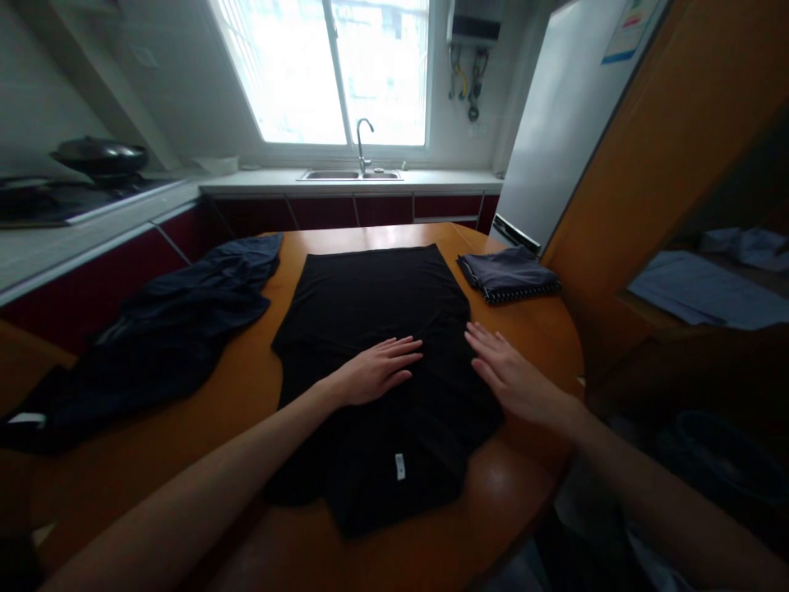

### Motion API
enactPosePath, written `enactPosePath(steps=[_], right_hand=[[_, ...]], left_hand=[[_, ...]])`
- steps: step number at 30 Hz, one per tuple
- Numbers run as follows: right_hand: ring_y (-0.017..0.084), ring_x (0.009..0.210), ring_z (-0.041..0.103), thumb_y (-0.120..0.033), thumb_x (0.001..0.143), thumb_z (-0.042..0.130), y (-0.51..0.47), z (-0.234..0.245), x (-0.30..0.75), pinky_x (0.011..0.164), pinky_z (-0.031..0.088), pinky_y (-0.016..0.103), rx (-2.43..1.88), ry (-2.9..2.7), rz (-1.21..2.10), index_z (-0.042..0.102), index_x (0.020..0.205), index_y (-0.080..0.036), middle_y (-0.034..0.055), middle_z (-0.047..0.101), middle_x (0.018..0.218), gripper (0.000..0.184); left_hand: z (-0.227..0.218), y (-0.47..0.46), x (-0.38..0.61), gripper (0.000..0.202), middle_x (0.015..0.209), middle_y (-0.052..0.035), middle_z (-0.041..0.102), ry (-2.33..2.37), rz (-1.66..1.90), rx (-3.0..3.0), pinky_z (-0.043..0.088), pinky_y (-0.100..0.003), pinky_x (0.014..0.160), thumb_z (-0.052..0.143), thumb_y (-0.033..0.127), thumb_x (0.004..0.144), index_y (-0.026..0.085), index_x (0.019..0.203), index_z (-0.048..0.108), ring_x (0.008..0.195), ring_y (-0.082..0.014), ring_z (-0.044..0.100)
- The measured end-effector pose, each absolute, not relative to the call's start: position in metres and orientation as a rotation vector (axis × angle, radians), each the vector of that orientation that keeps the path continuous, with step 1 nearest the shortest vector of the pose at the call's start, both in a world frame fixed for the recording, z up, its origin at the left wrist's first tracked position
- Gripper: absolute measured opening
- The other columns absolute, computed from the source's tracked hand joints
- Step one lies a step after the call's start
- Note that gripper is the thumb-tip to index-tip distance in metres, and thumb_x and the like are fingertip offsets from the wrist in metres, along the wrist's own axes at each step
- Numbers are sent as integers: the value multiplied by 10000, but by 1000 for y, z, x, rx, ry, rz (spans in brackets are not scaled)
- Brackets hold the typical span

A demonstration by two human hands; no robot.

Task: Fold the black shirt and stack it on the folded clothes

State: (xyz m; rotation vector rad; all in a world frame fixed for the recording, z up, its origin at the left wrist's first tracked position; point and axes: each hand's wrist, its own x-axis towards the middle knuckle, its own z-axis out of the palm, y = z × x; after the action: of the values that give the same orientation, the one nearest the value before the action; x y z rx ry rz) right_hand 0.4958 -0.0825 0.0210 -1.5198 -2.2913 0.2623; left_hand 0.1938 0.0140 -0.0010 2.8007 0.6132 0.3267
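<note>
A black T-shirt (376, 304) lies spread flat on the round orange table (530, 321), with a small white label near its close end. My left hand (377, 370) rests flat on the middle of the shirt, fingers stretched out and pointing right. My right hand (514, 376) lies flat on the shirt's right edge, fingers extended and pointing toward the far left. Neither hand holds anything.
A rumpled dark garment (166, 329) lies on the table's left side. A folded dark cloth (509, 274) sits at the far right of the table. Behind are a counter with a sink (350, 174), a stove with a wok (99, 154), and a white fridge (560, 123).
</note>
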Motion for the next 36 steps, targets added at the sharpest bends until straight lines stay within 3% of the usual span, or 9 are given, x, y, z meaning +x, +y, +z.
enactPosePath(steps=[3, 4, 6, 8, 10, 15, 22, 30, 36], right_hand=[[257, 1474, 309, -231, 1000, 367, -11, 22, 479, 1189, 271, 447, -1602, -2228, 149, 435, 1487, -100, 165, 366, 1583, 509], [256, 1418, 399, -204, 989, 382, 9, 20, 477, 1158, 314, 412, -1646, -2230, 119, 511, 1427, -96, 176, 460, 1518, 469], [269, 1267, 537, -210, 975, 437, 42, 15, 480, 1072, 386, 397, -1782, -2211, 72, 660, 1240, -132, 171, 630, 1318, 355], [280, 1150, 595, -228, 973, 467, 62, 10, 491, 1006, 411, 420, -1879, -2207, 47, 721, 1078, -172, 144, 698, 1161, 281], [269, 1093, 618, -197, 965, 475, 73, 7, 507, 967, 421, 417, -1906, -2227, 53, 732, 1013, -199, 110, 717, 1109, 262], [174, 972, 647, -51, 885, 503, 84, 2, 536, 868, 447, 252, -1675, -2268, 194, 737, 1008, -188, 74, 725, 1068, 298], [179, 849, 677, -46, 835, 516, 85, 2, 547, 805, 475, 235, -1800, -1919, 218, 755, 911, -161, 97, 754, 937, 276], [159, 829, 692, -29, 796, 496, 68, 0, 544, 760, 463, 203, -1836, -1893, 302, 773, 871, -172, 65, 770, 892, 321], [172, 900, 693, -69, 831, 501, 70, -2, 546, 811, 457, 220, -1830, -1879, 347, 772, 916, -183, 74, 773, 965, 306]], left_hand=[[-1, 13, 193, 448, 1591, -22, 360, 601, 352, 2798, 234, -426, 1235, 415, 390, 1050, 286, 1483, 461, 1488, -207, 291], [-1, 13, 192, 446, 1589, -23, 364, 600, 360, 2798, 240, -429, 1232, 416, 386, 1050, 288, 1482, 463, 1486, -209, 296], [-1, 13, 192, 442, 1586, -25, 370, 604, 369, 2798, 249, -433, 1229, 416, 383, 1050, 290, 1479, 467, 1484, -213, 302], [-1, 13, 192, 440, 1585, -27, 374, 610, 369, 2797, 252, -435, 1228, 417, 386, 1049, 287, 1474, 475, 1485, -217, 301], [-1, 13, 192, 440, 1585, -32, 375, 608, 357, 2794, 249, -434, 1230, 418, 391, 1048, 277, 1468, 484, 1485, -218, 300], [0, 10, 190, 419, 1564, -40, 415, 615, 382, 2756, 266, -437, 1222, 455, 370, 1036, 271, 1438, 518, 1470, -223, 336], [31, 46, 252, 351, 1279, -66, 657, 833, 631, 2672, 445, -315, 1072, 548, 239, 957, 215, 1298, 626, 1192, -194, 607], [25, 109, 378, 140, 1025, -121, 720, 1296, 317, 2449, 495, -393, 930, 677, 288, 833, 176, 886, 742, 1047, -293, 654], [18, 137, 377, 163, 713, -22, 677, 1082, 292, 2287, 492, -254, 678, 616, 257, 836, 141, 797, 724, 678, -157, 618]])
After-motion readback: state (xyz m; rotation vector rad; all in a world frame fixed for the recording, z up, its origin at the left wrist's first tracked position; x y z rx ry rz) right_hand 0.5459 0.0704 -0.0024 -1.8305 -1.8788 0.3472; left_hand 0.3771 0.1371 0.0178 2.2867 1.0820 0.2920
